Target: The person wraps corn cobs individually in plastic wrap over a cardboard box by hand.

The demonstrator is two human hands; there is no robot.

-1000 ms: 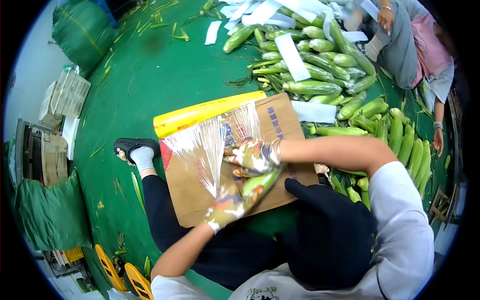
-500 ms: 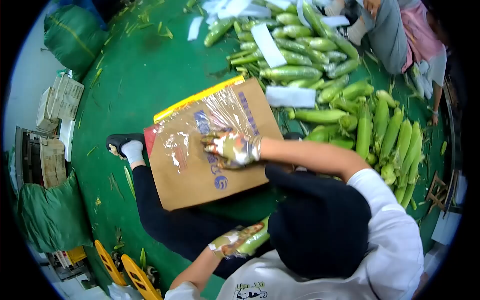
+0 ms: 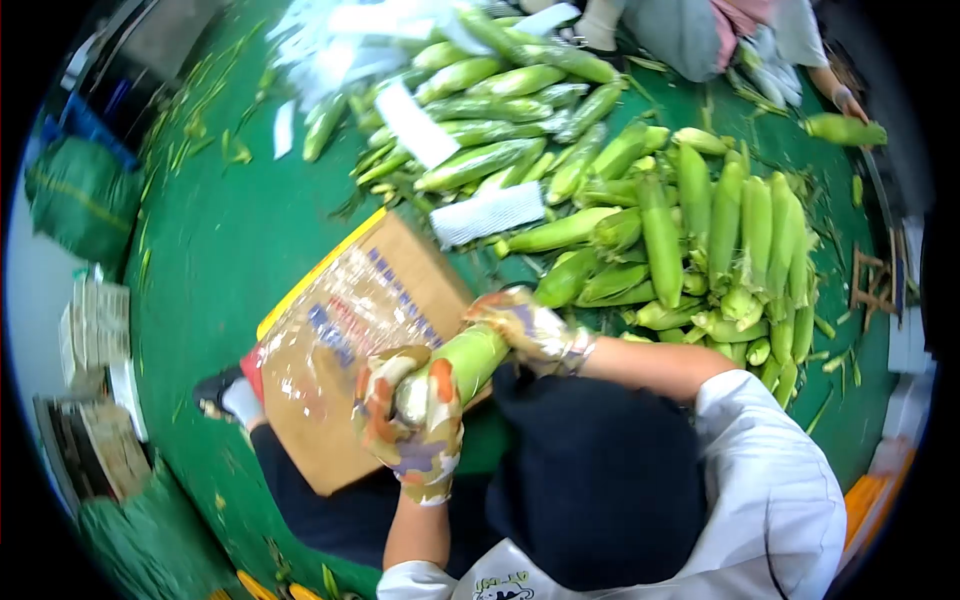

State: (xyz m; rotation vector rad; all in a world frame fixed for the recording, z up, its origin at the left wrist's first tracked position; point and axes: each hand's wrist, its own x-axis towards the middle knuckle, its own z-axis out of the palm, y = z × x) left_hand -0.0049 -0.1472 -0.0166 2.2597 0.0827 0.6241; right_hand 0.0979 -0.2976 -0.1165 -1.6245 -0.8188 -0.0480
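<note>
A green ear of corn in its husk (image 3: 470, 358) is held across the near edge of a cardboard carton, between my two gloved hands. My left hand (image 3: 412, 420), in a camouflage-patterned glove, is wrapped round its lower-left end. My right hand (image 3: 530, 328), in a matching glove, closes on the upper-right end. Shiny clear plastic film (image 3: 345, 300) lies over the top of the cardboard carton (image 3: 420, 270), which has blue print and a yellow edge. The palms hide parts of the ear.
Husked-green corn ears (image 3: 660, 240) are piled at the right. Behind them lie film-wrapped ears (image 3: 500, 110) and white foam net sleeves (image 3: 488, 213). Another person's hand (image 3: 850, 105) holds an ear (image 3: 845, 130). Green sacks (image 3: 85, 195) and crates (image 3: 100, 320) line the left.
My right hand has left the film on the carton and taken hold of the corn. My left hand has brought the ear up from beside my leg. The view has shifted.
</note>
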